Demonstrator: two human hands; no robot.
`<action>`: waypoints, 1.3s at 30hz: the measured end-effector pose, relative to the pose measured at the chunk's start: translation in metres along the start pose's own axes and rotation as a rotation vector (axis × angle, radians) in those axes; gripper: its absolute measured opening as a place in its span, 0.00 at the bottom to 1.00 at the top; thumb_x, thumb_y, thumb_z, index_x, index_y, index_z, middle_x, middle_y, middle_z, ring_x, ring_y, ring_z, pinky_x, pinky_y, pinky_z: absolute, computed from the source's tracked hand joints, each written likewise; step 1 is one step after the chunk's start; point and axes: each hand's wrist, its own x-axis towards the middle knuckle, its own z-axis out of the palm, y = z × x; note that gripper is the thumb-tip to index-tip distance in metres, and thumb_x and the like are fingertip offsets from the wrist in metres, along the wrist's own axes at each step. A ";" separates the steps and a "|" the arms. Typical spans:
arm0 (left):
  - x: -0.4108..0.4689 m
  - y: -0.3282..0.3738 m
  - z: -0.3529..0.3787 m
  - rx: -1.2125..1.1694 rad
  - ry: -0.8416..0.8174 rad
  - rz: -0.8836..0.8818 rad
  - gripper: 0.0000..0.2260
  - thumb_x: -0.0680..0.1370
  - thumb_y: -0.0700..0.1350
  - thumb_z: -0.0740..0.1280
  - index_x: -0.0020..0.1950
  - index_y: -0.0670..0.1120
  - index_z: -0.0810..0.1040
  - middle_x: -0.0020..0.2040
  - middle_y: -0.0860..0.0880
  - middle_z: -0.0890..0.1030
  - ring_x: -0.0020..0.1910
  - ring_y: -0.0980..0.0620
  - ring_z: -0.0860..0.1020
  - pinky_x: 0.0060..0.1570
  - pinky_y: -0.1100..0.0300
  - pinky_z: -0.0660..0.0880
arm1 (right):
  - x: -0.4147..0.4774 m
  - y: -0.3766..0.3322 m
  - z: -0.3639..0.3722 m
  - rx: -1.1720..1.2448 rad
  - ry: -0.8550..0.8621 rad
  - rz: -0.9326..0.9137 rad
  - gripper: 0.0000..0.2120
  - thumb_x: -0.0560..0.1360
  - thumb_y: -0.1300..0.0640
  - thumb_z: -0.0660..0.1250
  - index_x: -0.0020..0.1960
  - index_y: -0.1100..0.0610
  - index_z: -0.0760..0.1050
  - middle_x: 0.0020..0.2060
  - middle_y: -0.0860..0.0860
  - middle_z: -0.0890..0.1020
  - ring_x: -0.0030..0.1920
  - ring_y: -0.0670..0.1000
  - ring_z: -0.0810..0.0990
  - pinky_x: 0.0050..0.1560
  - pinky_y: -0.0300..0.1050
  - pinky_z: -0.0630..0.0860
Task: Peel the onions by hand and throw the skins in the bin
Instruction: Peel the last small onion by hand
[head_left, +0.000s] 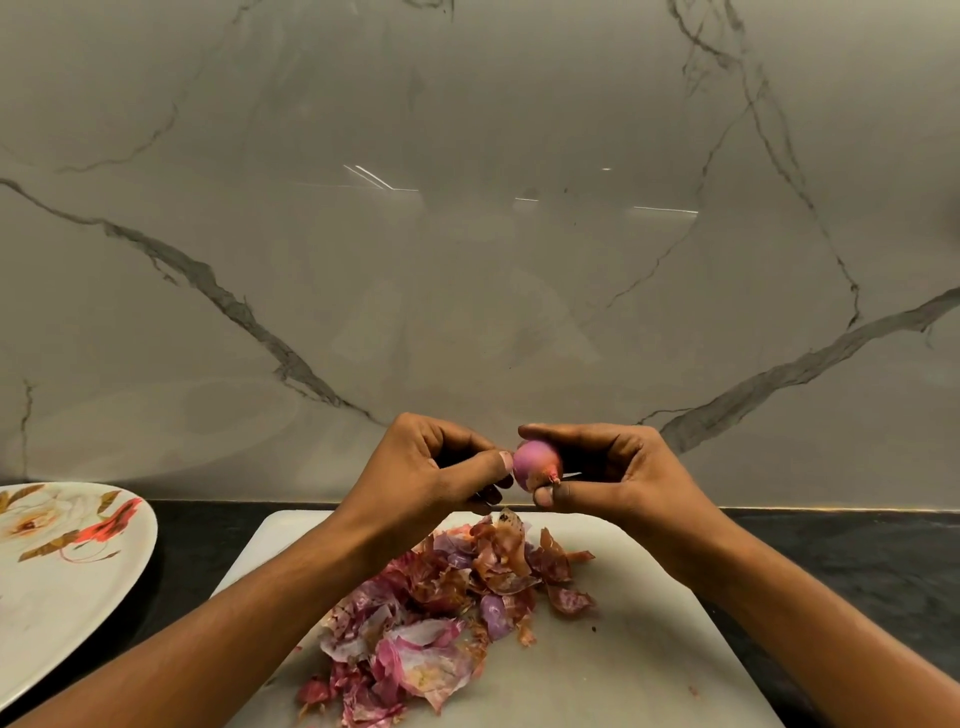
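Just below your hands, the white cutting board (649, 649) carries a loose pile of onion skins (441, 613), reddish and papery. Above its far edge your right hand (623, 473) grips a small purple onion (535, 462) between curled fingers and thumb, while your left hand (436, 467) pinches at its side, thumb against the skin. A floral plate (62, 561) sits to the left on the dark countertop (857, 561), partly out of view. Behind stands a grey-veined marble wall (467, 234).
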 end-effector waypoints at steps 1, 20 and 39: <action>0.000 0.000 0.000 0.004 -0.005 0.004 0.04 0.78 0.40 0.75 0.49 0.42 0.89 0.41 0.44 0.88 0.41 0.44 0.87 0.43 0.55 0.85 | 0.000 0.000 0.000 -0.004 0.001 -0.001 0.25 0.71 0.71 0.77 0.64 0.52 0.83 0.56 0.49 0.88 0.58 0.51 0.87 0.54 0.44 0.84; -0.002 0.004 -0.003 -0.066 -0.032 -0.027 0.06 0.75 0.37 0.77 0.51 0.41 0.89 0.42 0.43 0.88 0.40 0.45 0.87 0.43 0.59 0.83 | 0.001 0.000 -0.002 0.046 -0.004 0.003 0.25 0.70 0.71 0.77 0.64 0.53 0.83 0.56 0.51 0.88 0.59 0.53 0.87 0.55 0.44 0.84; -0.001 0.002 -0.003 -0.144 -0.030 -0.020 0.07 0.77 0.35 0.74 0.54 0.39 0.88 0.45 0.41 0.88 0.44 0.42 0.88 0.45 0.55 0.85 | -0.001 -0.006 -0.002 0.147 0.010 0.026 0.26 0.66 0.66 0.78 0.63 0.54 0.83 0.56 0.53 0.88 0.59 0.53 0.86 0.55 0.42 0.83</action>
